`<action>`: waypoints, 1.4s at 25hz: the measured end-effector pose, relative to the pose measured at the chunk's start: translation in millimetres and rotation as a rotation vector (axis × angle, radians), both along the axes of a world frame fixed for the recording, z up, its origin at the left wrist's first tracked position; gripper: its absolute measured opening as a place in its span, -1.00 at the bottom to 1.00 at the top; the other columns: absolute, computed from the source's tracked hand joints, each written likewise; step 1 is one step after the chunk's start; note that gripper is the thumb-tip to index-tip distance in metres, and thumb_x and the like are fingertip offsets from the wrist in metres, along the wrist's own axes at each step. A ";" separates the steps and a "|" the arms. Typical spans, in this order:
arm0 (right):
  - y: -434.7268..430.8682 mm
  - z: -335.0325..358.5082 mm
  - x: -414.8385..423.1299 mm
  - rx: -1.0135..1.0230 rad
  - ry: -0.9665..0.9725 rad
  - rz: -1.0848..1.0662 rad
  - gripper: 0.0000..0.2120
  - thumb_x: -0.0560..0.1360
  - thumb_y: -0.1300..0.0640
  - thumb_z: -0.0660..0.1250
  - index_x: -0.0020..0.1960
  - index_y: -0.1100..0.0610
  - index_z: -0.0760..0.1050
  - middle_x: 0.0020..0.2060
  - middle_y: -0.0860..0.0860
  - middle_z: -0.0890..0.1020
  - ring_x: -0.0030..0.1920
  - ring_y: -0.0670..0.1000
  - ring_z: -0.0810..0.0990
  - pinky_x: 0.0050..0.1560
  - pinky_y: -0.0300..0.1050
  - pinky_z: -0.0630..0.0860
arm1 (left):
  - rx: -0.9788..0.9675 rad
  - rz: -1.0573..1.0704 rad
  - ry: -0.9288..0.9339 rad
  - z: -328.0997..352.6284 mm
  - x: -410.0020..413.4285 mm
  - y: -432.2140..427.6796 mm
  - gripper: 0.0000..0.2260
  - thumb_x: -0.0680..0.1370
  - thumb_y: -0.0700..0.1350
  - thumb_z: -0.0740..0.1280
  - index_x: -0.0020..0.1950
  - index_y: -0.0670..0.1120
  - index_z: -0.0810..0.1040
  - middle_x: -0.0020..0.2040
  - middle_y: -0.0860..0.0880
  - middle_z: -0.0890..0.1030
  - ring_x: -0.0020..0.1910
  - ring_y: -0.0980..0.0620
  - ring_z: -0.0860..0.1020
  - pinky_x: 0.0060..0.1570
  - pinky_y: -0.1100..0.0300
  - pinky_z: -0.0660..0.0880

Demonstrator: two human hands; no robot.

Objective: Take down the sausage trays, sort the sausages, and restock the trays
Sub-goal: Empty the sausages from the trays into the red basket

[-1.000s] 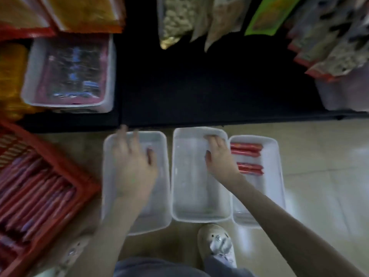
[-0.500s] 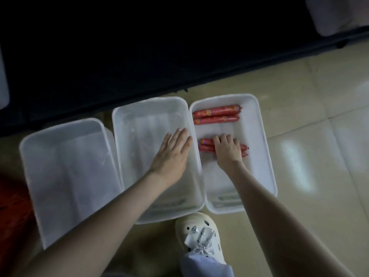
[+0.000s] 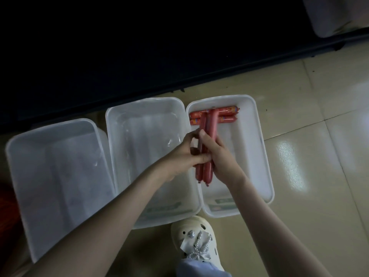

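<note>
Three white plastic trays lie side by side on the floor: the left tray (image 3: 30, 176), the middle tray (image 3: 123, 148) and the right tray (image 3: 259, 148). Two red sausages (image 3: 227, 113) lie crosswise at the far end of the right tray. A bundle of pink-red sausages (image 3: 208, 132) is held lengthwise above the right tray's left side. My right hand (image 3: 221, 154) grips the bundle from the right. My left hand (image 3: 185, 154) pinches it from the left, thumb across its lower part. The left and middle trays hold nothing.
A dark shelf base (image 3: 139, 56) runs across the top, just behind the trays. Beige floor tiles (image 3: 319, 136) stretch to the right. My cream shoe (image 3: 196, 240) stands right below the trays. A red crate edge (image 3: 6, 206) shows at far left, a pale bin (image 3: 335, 15) at top right.
My right hand lifted the near sausages out of the right tray and turned them lengthwise. My left hand left the middle tray and joined it on the bundle. The view dropped toward the floor.
</note>
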State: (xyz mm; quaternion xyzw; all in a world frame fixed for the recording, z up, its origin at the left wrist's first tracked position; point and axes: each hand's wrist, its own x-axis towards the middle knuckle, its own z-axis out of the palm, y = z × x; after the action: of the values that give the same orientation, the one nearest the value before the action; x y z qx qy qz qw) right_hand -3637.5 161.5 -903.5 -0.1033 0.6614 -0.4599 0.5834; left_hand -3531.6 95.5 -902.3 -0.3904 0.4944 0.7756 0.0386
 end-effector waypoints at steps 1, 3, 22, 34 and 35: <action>-2.7 -5.5 -2.0 0.034 0.226 0.179 -0.68 0.41 -0.25 0.27 0.03 -0.06 0.51 0.00 0.07 0.48 0.19 0.10 0.45 0.29 0.10 0.37 | -0.013 0.023 0.008 -0.8 3.5 -3.9 -0.65 0.54 -0.24 0.33 0.30 -0.05 0.38 -0.01 -0.11 0.61 -0.04 -0.01 0.62 0.02 0.17 0.55; -6.0 -17.7 -1.7 0.010 0.625 0.406 -0.57 0.42 -0.35 0.09 0.11 -0.11 0.45 0.06 -0.17 0.40 0.16 -0.05 0.30 0.29 -0.04 0.19 | 0.012 0.090 0.010 -3.8 12.1 -9.1 -0.80 0.55 -0.26 0.31 0.16 -0.11 0.52 -0.12 -0.07 0.63 -0.13 0.05 0.61 -0.09 0.21 0.52; -1.3 -75.3 -44.7 0.522 1.125 0.763 -0.72 0.51 0.01 0.28 0.12 0.17 0.42 -0.03 0.14 0.59 0.00 0.20 0.57 -0.05 -0.01 0.47 | 0.149 0.348 -0.083 -5.3 73.1 -21.8 -0.66 0.56 -0.31 0.28 0.26 -0.01 0.37 0.08 -0.13 0.62 -0.01 -0.05 0.63 0.02 0.11 0.58; -11.4 243.6 72.3 -0.092 -0.194 -0.028 -0.79 0.42 0.15 0.36 0.02 0.20 0.53 -0.07 0.12 0.69 -0.07 0.07 0.68 -0.03 0.01 0.57 | 0.101 0.362 0.161 206.9 118.4 -6.6 -0.73 0.55 -0.31 0.28 0.15 0.01 0.51 0.07 -0.08 0.65 0.08 -0.05 0.61 0.08 0.02 0.55; -11.0 266.5 88.1 -0.113 -0.196 -0.011 -0.77 0.41 0.14 0.37 0.03 0.20 0.55 -0.07 0.11 0.69 -0.06 0.07 0.68 0.00 0.02 0.57 | 0.089 0.383 0.190 226.6 136.1 -4.6 -0.71 0.55 -0.30 0.28 0.17 0.03 0.49 0.07 -0.07 0.64 0.06 -0.04 0.62 0.03 0.04 0.55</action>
State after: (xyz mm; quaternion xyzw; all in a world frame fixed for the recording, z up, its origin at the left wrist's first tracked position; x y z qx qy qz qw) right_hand -3549.4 150.5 -637.0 -0.0871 0.5749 -0.5076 0.6359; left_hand -3395.5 91.0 -675.7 -0.4004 0.3780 0.8231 -0.1388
